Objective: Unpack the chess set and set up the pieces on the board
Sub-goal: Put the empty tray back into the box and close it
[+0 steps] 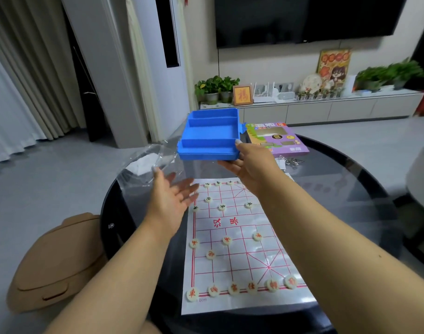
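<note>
I am holding the blue tray (212, 135) up in the air with my right hand (250, 162), well above the far end of the surface (350, 189). My thumb is pressing on its near right corner and my fingers are reaching under its base, so the hand is gripping it. The tray's compartments are facing me and showing only bare blue plastic.

My left hand (168, 195) is hanging open just below and left of the tray, palm turned up, fingers spread and relaxed, holding nothing and touching nothing.

The paper board (242, 249) is lying flat on the dark round surface in front of me. White round pieces with red characters are sitting in a row (232, 289) along the near edge, with more (226, 239) standing further up on my side. Pieces with dark characters (222, 207) are standing on the far half, some hidden behind my right forearm.

A crumpled clear plastic bag (146, 162) is lying at the far left edge of the surface, behind my left hand. A purple box (277, 138) is resting beyond the tray, to its right. A tan stool (54, 263) is standing on the floor to my left.
</note>
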A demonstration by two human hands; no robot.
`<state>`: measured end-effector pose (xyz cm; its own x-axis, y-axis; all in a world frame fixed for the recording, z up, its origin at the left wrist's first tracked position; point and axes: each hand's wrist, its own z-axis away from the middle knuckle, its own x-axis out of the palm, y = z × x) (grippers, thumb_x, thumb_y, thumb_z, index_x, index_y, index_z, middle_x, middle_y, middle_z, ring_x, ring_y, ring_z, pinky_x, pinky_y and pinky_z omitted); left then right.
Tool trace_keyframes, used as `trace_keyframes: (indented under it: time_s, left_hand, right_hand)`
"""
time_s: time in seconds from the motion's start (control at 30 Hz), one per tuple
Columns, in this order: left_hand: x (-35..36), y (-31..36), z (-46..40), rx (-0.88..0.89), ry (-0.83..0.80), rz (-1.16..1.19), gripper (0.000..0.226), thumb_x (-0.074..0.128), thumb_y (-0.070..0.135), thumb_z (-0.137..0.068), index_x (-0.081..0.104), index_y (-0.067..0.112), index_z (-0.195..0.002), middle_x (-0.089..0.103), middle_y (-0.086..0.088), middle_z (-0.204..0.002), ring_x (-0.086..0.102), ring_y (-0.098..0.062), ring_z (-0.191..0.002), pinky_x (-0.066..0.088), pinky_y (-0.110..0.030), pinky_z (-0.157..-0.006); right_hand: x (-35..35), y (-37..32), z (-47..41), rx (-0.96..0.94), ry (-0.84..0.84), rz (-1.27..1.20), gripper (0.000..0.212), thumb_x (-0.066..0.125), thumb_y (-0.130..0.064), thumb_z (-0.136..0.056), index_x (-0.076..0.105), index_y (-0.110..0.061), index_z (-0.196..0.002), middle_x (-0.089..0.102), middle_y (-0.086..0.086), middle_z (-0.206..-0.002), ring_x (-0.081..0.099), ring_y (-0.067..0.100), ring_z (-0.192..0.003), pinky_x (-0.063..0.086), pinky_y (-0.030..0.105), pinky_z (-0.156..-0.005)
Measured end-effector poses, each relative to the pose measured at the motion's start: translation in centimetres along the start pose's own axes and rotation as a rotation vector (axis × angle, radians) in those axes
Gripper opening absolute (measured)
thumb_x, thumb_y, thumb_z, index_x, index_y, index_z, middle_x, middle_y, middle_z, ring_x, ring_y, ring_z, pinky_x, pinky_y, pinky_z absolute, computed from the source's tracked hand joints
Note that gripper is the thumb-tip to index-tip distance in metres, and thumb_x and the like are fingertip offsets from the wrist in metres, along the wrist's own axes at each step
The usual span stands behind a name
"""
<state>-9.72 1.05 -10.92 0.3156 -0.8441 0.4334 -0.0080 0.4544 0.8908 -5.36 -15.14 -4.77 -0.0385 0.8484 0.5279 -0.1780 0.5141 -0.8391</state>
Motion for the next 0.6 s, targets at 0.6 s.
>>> trace_keyframes:
  time_s: [0.6]
  left_hand:
    - [4.1,2.4,3.2,-0.197,-0.225,0.26,0.028,0.049,0.047,-0.094,0.063,0.029,-0.109,0.067,-0.011,-0.111,0.064,-0.034,-0.104,0.055,-0.047,-0.085]
  right_hand:
    - [-2.1,-0.2,6.5,-0.035,0.119,0.211,0.011,0.044,-0.015,-0.098,0.051,-0.014,-0.106,0.06,0.009,-0.098,0.068,0.026,-0.088,0.059,0.037,-0.076]
